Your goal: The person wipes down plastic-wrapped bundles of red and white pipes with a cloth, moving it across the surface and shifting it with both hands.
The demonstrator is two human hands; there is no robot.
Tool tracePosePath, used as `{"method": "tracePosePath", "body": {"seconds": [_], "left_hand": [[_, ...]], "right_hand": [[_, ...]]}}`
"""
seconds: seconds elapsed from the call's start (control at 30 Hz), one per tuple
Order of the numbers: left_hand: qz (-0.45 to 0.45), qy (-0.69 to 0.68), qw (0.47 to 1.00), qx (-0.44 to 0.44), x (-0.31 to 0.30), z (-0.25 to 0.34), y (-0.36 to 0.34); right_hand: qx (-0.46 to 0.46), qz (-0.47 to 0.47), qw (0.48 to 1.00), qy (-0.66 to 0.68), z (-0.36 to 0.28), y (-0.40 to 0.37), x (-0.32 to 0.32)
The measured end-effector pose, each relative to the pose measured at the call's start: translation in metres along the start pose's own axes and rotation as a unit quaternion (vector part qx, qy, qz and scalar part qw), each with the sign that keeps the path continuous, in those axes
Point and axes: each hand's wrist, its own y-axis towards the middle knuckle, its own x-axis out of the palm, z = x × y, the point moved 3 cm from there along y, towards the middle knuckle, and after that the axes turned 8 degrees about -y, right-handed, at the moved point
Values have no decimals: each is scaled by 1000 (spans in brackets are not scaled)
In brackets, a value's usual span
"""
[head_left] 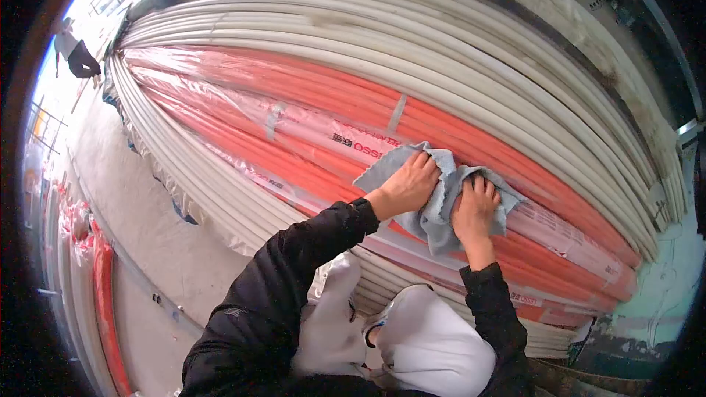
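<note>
A crumpled grey-blue cloth (pixel 440 209) lies over the wrapped bundle of red pipes (pixel 312 154). My left hand (pixel 412 182) grips its left part with bent fingers. Close beside it, my right hand (pixel 476 207) has its fingers curled into the right part of the same cloth. Both hands rest on top of the bundle, and the fabric bunches up between them. Clear plastic with printed lettering covers the red pipes. What lies directly beneath the cloth is hidden.
Long cream-white pipes (pixel 353 11) lie above and below the red bundle. More wrapped red pipes (pixel 103 309) are at the lower left, across the concrete floor (pixel 140 198). Another person (pixel 77 53) stands at the far upper left. My knees are against the near side of the stack.
</note>
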Motion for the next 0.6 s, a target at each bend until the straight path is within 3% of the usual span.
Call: {"method": "tracePosePath", "body": {"seconds": [0.1, 0.3, 0.33, 0.43, 0.5, 0.53, 0.6], "left_hand": [[-21, -35, 998, -47, -9, -25, -15], [51, -8, 991, -123, -31, -88, -60], [42, -10, 989, -144, -31, -102, -69], [34, 17, 990, -132, -35, -136, -99], [88, -6, 980, -176, -46, -150, -112], [84, 1, 979, -188, -53, -154, -115], [87, 17, 975, -201, -59, -162, -121]], "right_hand": [[-19, 61, 998, 6, -15, 4, 2], [-50, 20, 998, 12, -58, 20, -3], [-70, 90, 993, 0, -68, 24, -4], [-85, 51, 994, 48, -92, 32, -3], [-118, 70, 990, 32, -110, 39, -1], [-121, 26, 992, 25, -117, 43, 2], [-134, 55, 988, 56, -132, 51, 7]]}}
